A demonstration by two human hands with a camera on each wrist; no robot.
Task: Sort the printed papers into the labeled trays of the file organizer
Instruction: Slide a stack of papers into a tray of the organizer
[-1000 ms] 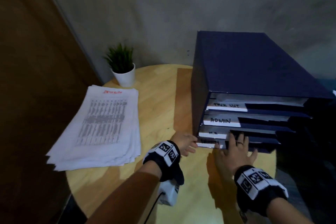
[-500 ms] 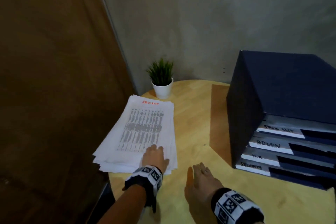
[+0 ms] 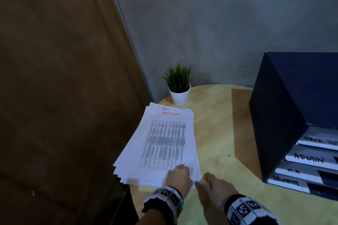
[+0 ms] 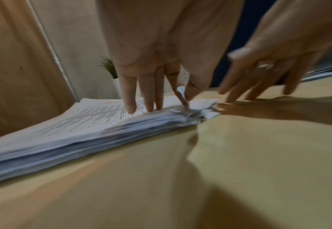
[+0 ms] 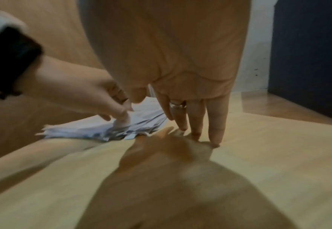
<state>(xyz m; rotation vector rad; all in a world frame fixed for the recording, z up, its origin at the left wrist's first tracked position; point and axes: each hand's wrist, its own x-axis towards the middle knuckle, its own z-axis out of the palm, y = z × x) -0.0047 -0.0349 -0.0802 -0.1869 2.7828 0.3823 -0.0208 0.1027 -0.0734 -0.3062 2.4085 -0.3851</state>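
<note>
Head view: stack of white printed papers (image 3: 161, 144) left of dark blue file organizer (image 3: 285, 115) on round wooden counter (image 3: 215, 133); lowest tray label blurred.

Left wrist view: left hand (image 4: 151, 65) pinching top sheet's near corner, probably to peel it off.

Right wrist view: right hand (image 5: 180, 77) spread, fingertips on counter beside stack.

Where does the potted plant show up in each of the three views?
Head: potted plant stands upper centre, at the table's far edge behind the paper stack.
Left wrist: blurred, left of centre, behind the left hand's fingers.
Right wrist: not in view.
Shared landmark: the paper stack.
</note>
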